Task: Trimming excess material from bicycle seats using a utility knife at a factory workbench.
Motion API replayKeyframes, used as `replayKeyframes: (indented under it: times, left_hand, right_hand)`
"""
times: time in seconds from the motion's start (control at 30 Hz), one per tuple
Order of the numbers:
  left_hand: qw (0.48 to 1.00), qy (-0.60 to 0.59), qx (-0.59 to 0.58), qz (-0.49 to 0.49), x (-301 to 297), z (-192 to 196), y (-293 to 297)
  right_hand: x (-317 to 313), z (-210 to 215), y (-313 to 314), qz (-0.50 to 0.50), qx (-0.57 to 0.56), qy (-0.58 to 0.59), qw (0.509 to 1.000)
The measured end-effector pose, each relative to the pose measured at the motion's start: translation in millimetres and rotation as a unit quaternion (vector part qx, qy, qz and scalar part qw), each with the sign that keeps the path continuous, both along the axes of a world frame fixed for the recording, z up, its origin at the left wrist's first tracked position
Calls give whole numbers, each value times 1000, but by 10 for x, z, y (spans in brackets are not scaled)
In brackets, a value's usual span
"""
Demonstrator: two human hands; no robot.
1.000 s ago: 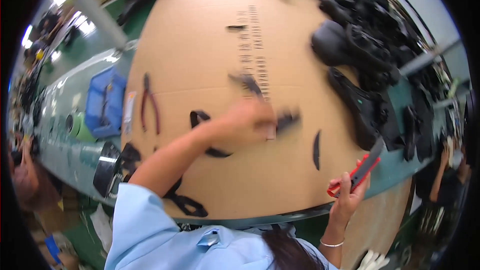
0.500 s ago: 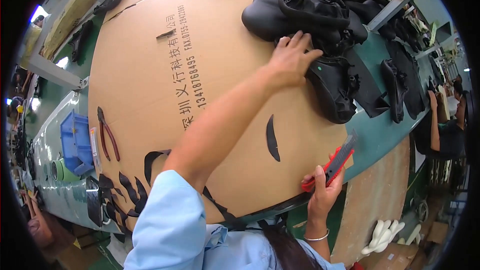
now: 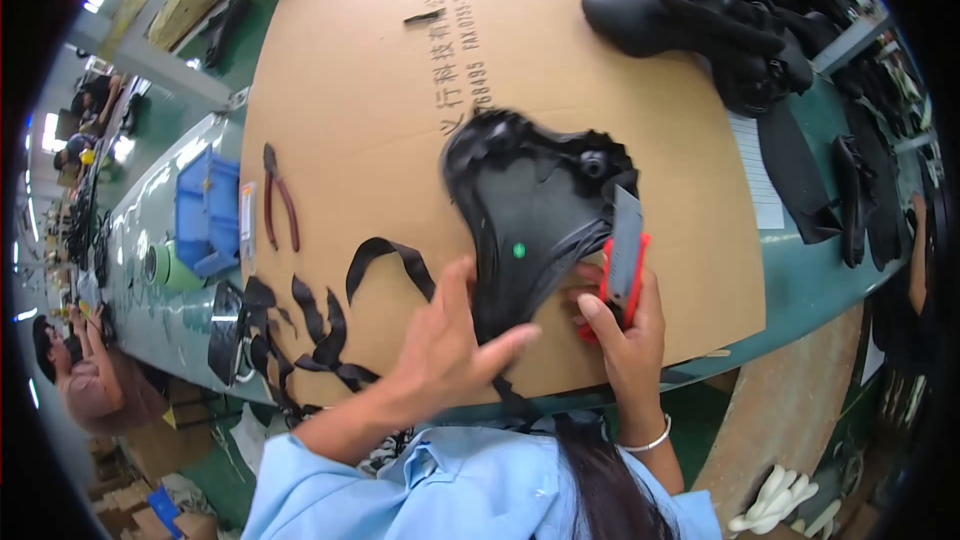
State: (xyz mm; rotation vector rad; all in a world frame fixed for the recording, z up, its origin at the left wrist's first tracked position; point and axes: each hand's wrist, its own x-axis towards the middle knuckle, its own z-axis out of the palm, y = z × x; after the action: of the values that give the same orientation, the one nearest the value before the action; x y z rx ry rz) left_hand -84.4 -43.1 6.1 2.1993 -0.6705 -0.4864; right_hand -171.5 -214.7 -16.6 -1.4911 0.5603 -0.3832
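A black bicycle saddle [image 3: 530, 215], underside up with a green dot sticker, is in front of me over the cardboard. My left hand [image 3: 445, 340] grips its narrow end, thumb and fingers on either side of it. A red utility knife [image 3: 622, 275] with a wide grey blade is in my closed right hand [image 3: 630, 345]. The blade points away from me, overlapping the saddle's right edge in this view. Some right fingertips are close to that edge; whether they touch it I cannot tell.
Cardboard [image 3: 350, 140] covers the table. Pliers [image 3: 280, 200] lie left, by a blue bin [image 3: 207, 210]. Black strips [image 3: 320, 325] are strewn at near left. More black saddles [image 3: 690, 20] are heaped at far right, near a paper sheet [image 3: 757, 170]. Other people work around.
My left hand has come back from the pile at the right, bringing the saddle in front of me, turned. My right hand still holds the knife, now beside the saddle. The view has shifted.
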Motion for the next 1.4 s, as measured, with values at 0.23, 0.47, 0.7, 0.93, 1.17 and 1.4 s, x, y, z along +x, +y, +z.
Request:
replayKeyframes:
  times: [0.23,0.47,0.7,0.93,1.17,1.4]
  left_hand:
    - [983,-149,-95,-45,-150,180,-113]
    - [970,-222,17,94,124,-140,-557]
    - [977,-78,-113,165,117,-120,-433]
    - [953,-44,-222,202,96,-198,-321]
    - [940,54,-310,134,113,-194,-157]
    - [907,138,-397,-3,251,-204,-76]
  right_hand:
    - [217,88,-95,37,-33,31,998]
    - [-112,271,-6,-43,-32,86,995]
    - [-226,189,-60,62,-380,-3,923]
    - [-50,367,-14,196,-441,50,874]
    - [-171,404,-172,235,-97,205,945]
    - [-334,415,-444,316,-366,44,874]
